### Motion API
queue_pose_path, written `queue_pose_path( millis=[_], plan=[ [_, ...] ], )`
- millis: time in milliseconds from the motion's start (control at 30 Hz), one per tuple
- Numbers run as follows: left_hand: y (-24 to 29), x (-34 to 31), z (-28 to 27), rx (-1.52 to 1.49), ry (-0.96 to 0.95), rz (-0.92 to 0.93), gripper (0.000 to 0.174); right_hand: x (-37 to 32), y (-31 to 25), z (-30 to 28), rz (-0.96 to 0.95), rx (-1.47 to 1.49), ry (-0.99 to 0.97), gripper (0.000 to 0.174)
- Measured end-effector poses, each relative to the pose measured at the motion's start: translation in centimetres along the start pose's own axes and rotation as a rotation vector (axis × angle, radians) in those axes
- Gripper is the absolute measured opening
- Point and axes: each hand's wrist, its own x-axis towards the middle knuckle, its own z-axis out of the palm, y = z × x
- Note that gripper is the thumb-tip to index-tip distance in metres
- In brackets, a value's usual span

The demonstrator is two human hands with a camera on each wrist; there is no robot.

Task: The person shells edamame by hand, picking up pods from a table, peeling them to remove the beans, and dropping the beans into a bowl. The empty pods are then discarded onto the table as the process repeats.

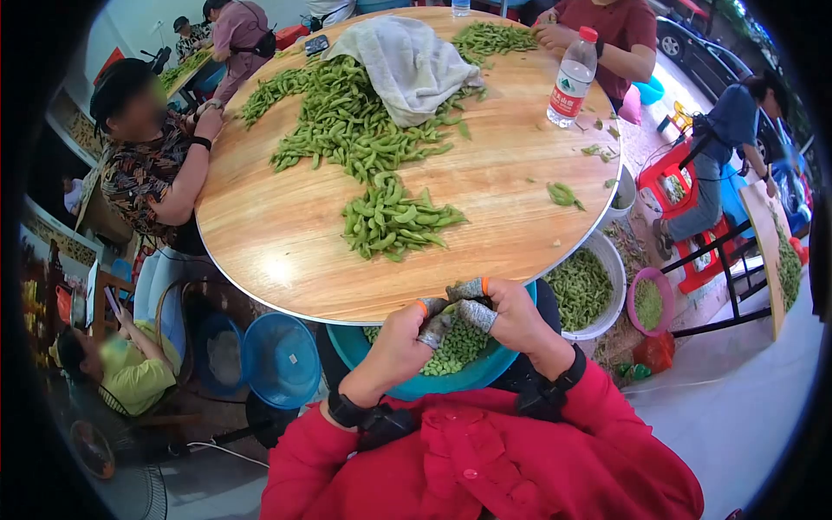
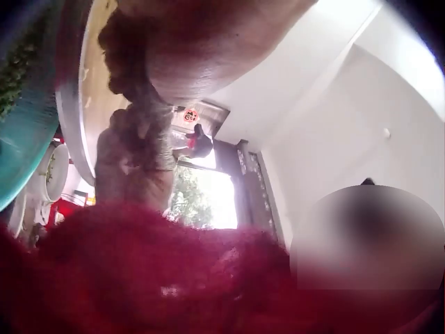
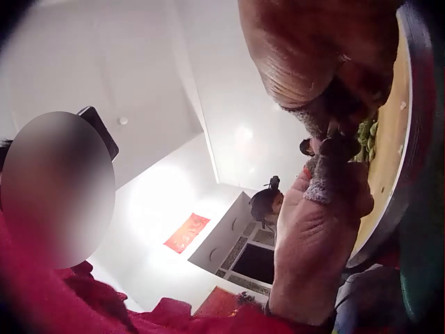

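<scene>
Above a teal basin (image 1: 347,347) of shelled green beans (image 1: 455,347), the left hand (image 1: 400,343) and right hand (image 1: 518,321) meet at their fingertips. Grey wrapping covers several fingers and thumbs. Both hands have curled fingers and pinch a small greenish pod (image 1: 447,307), mostly hidden between them. The left wrist view shows the left hand (image 2: 215,52) large and dark at the top; in the right wrist view the right hand (image 3: 320,52) touches the other one. A small pile of pods (image 1: 394,221) lies on the round table (image 1: 286,251) ahead.
Farther back are a larger pod heap (image 1: 347,121), a grey cloth (image 1: 403,69) and a water bottle (image 1: 573,78). Blue basins (image 1: 282,360) stand at left, a white basket of pods (image 1: 581,290) and a pink basin (image 1: 650,302) at right. Other people sit around the table.
</scene>
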Motion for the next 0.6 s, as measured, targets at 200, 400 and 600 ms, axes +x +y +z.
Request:
queue_pose_path(
  millis=[200, 400, 600],
  plan=[
    [-0.5, 0.0, -0.9, -0.117, -0.148, -0.122, 0.017, 0.0, -0.7, 0.6, -0.027, 0.008, 0.102, 0.019],
    [0.2, -0.5, -0.3, 0.225, 0.012, 0.072, 0.018, -0.8, -0.9, -0.5, 0.169, 0.142, 0.008, 0.018],
    [0.4, -0.3, -0.5, 0.603, 0.091, 0.311, 0.020, -1.0, -1.5, 0.0, 0.204, 0.171, -0.010, 0.015]
  ],
)
